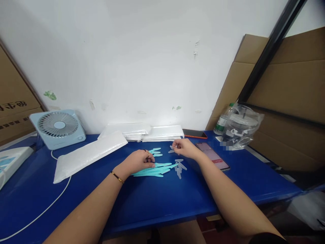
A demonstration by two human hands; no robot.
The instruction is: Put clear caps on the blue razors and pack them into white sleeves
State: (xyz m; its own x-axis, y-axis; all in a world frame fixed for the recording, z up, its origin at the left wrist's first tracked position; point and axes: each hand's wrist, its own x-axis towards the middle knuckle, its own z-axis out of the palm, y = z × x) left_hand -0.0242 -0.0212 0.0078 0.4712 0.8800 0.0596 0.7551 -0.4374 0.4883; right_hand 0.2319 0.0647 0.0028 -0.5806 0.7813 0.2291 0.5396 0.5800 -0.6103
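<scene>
Nearest on the blue desk [142, 206] lies a loose bundle of turquoise sticks [152, 171], slim and flat-looking, mostly side by side, their free ends fanning slightly to the right. Just beside those ends, small translucent pieces [179, 168] lie in a scatter, narrow, frosted and pointing several ways. Keeping the two kinds apart but adjoining probably lets each hand reach its own supply.

The left hand [138, 160] rests over the left part of the bundle, fingers bent and thumb low against it, perhaps to steady or sort the sticks; I cannot tell whether it grips one. Slightly farther, the right hand [185, 147] has thumb and fingers drawn together at a second group of translucent pieces [170, 151]; such a fingertip hold would suit things so small, though whether one is pinched is hidden. Beyond the left fingers lie a few more sticks [156, 152].

To the right is a lit phone [212, 155]; at the far side, white packets [164, 132] lie stacked by the wall.
</scene>
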